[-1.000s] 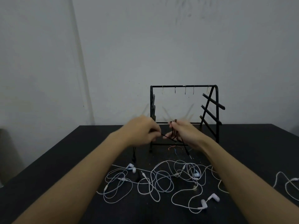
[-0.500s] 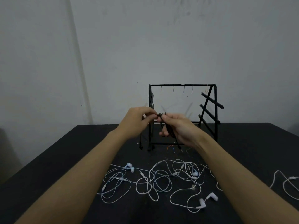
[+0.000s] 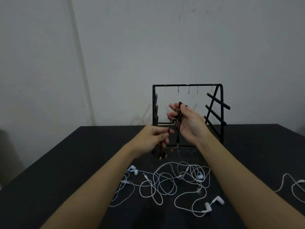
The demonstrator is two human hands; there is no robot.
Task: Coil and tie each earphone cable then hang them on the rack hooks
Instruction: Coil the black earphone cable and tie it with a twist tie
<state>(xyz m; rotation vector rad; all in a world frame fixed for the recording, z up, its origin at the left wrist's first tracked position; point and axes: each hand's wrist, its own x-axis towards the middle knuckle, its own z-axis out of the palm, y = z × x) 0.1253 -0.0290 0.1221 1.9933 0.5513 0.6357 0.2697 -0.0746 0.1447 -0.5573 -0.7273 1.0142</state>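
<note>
A black earphone cable (image 3: 179, 119) is looped over the fingers of my right hand (image 3: 187, 123), which is raised palm-up in front of the black wire rack (image 3: 221, 113). Lower and to the left, my left hand (image 3: 155, 139) grips the cable's free end, with the strand running taut up to my right hand. Several small metal hooks (image 3: 189, 90) hang bare from the rack's top bar. The black cable's loose end (image 3: 160, 154) trails down under my left hand.
A tangle of white earphones (image 3: 166, 184) lies on the black table (image 3: 66, 162) in front of me. Another white cable (image 3: 293, 187) lies at the right edge. Thin coloured wire bits (image 3: 176, 148) lie by the rack's foot. A grey wall stands behind.
My right hand has risen and turned palm-up with the coil on its fingers. My left hand has dropped down and left, pulling the cable strand away from the right hand.
</note>
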